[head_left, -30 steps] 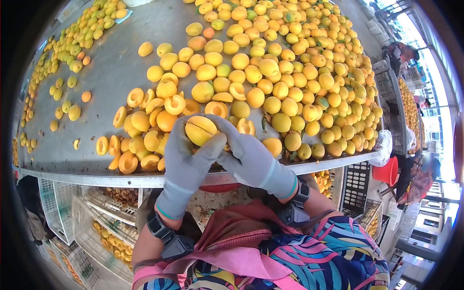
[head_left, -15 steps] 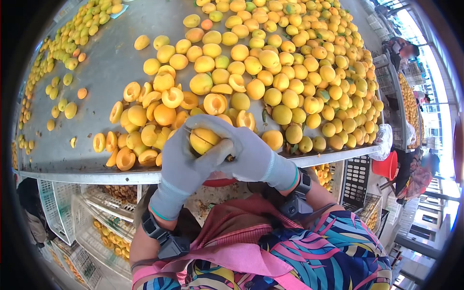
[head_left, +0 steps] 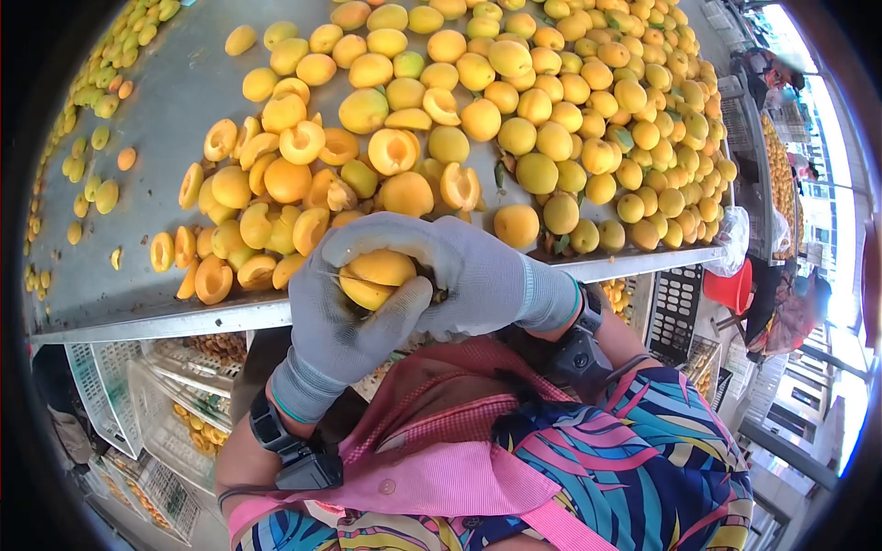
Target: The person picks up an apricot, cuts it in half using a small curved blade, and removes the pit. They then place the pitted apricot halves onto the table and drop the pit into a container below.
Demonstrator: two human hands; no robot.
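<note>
Both my hands wear grey gloves and meet at the table's front edge. My left hand (head_left: 335, 317) is closed round a yellow apricot (head_left: 384, 267), its thumb pressed on the near side. A cut line runs across the fruit, and a thin knife blade (head_left: 333, 274) shows at its left. My right hand (head_left: 473, 275) curls against the fruit from the right, closed on the small knife, whose handle is mostly hidden by fingers. Just beyond the hands lie halved apricots (head_left: 301, 143) and whole apricots (head_left: 554, 140).
The metal table (head_left: 197, 83) has a raised front rim (head_left: 220, 319). Greener apricots (head_left: 106, 196) lie at the left. Below the table stand white crates (head_left: 115, 390) and a black crate (head_left: 675, 303). A red bucket (head_left: 728, 285) stands at the right, near other people.
My hands and the apricot have moved slightly nearer my body. The cut in the fruit has turned and looks wider, with the thin blade now showing at the left. The view has shifted slightly.
</note>
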